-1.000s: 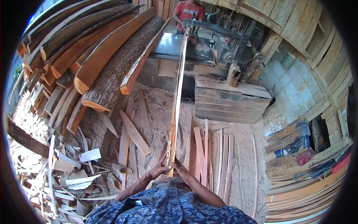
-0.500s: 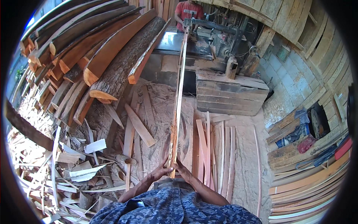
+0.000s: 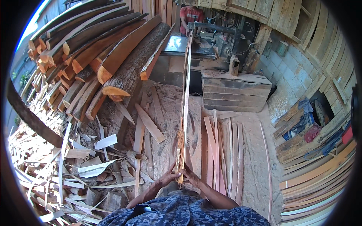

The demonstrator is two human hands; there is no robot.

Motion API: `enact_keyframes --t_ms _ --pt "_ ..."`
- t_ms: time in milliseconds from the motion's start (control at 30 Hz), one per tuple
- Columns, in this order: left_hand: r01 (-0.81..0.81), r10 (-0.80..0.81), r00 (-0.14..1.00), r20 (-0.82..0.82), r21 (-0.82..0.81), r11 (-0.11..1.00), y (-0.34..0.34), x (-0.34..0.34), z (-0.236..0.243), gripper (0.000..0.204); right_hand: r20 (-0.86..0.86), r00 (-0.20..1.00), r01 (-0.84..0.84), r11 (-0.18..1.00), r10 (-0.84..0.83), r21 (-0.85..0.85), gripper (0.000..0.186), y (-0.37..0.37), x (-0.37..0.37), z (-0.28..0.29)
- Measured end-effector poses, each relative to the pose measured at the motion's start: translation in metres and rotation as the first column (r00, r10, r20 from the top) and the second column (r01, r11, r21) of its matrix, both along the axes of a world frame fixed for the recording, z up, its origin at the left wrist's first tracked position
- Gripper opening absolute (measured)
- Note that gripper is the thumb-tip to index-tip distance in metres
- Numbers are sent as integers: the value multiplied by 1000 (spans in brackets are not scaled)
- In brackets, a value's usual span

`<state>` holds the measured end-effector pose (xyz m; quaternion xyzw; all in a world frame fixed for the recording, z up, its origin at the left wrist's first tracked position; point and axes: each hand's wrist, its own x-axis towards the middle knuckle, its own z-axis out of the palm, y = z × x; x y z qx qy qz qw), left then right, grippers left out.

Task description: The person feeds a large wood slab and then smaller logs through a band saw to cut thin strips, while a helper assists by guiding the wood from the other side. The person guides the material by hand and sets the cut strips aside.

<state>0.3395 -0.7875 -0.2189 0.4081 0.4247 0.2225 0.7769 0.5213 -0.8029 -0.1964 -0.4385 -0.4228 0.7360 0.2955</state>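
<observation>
A long, narrow plank (image 3: pixel 184 128) with a rough bark edge stretches straight out from my body to a saw machine (image 3: pixel 218 27). My left hand (image 3: pixel 169 177) grips its near end from the left side. On the opposite side, my right hand (image 3: pixel 191 178) is closed round the same end, its fingers partly hidden by the wood. The plank's far end reaches the machine's dark metal table (image 3: pixel 175 44). Behind it stands a co-worker in a red shirt (image 3: pixel 191 15), with a hand close to the plank's far end.
Bark-edged timbers (image 3: pixel 130 56) are stacked high at the left, above a heap of offcuts (image 3: pixel 94 169). Sawn strips (image 3: pixel 234 162) lie on the dusty floor to my right, with more stacked boards (image 3: pixel 316 184) beyond. A wooden box (image 3: pixel 235 90) stands before the machine.
The view has shifted slightly, so the surroundings sit a little differently in the picture. Both hands keep their grip at the plank's near end.
</observation>
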Motion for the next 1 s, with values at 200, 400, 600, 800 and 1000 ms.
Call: enact_keyframes --t_ms 200,400,600,800,1000 --pt "-11 10 999 39 19 1000 -52 -7 3 95 -2 1000 7 1000 -7 4 91 -54 -6 7" --pt "12 -12 1000 18 -37 999 -104 -14 13 92 13 1000 24 999 -24 -41 87 -106 -13 -14" --pt "-24 21 991 132 21 999 -164 -28 4 95 -20 1000 22 995 -24 -102 89 -162 -28 2" --pt "-10 16 993 118 -53 999 -221 -39 14 93 19 998 66 997 -67 41 84 -220 -42 -32" --pt "-368 365 911 190 -17 930 -307 -138 -33 95 14 985 173 984 -173 47 97 -283 -166 -41"
